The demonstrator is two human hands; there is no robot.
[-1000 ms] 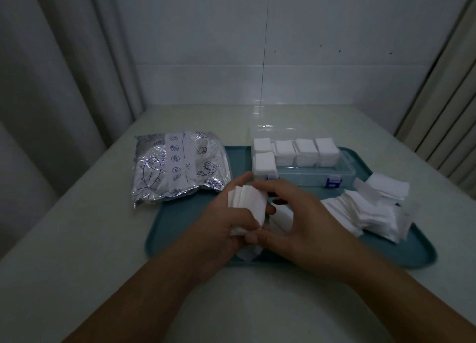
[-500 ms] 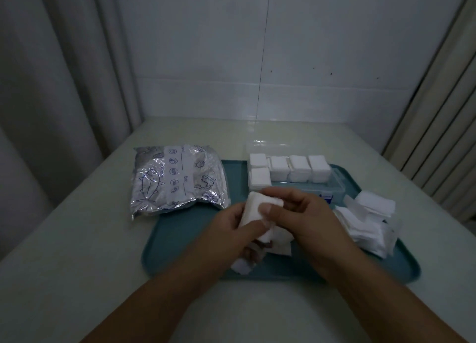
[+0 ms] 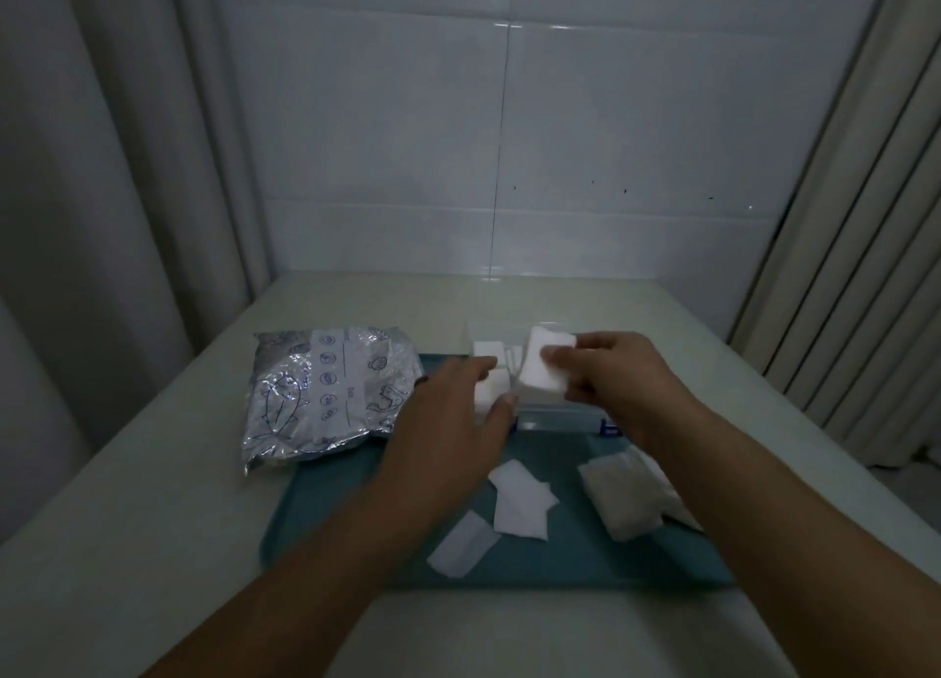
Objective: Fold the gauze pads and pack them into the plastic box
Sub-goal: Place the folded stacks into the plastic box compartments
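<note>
**A thick gauze stack goes to a part-filled box**

The right hand (image 3: 608, 374) pinches a folded gauze stack (image 3: 547, 372) between thumb and fingers and holds it tilted over the plastic box (image 3: 560, 415), which stands at the far edge of the teal tray (image 3: 356, 525). The left hand (image 3: 458, 418) reaches in beside it, fingers loosely extended over the packed pads (image 3: 486, 364) at the box's left end; whether it presses them I cannot tell.

The likely failure is the stack fanning apart as it goes in: it is held at one side only, so its free layers may splay or catch on the box wall. Packed pads could also be dragged up or knocked askew by the left fingers. Loose gauze pieces (image 3: 519, 504) lie near the tray's middle and an unfolded pile (image 3: 621, 494) toward its right edge, close under the right forearm, which could sweep them off. A foil packet (image 3: 326, 387) overlaps the tray's far left corner.
</note>
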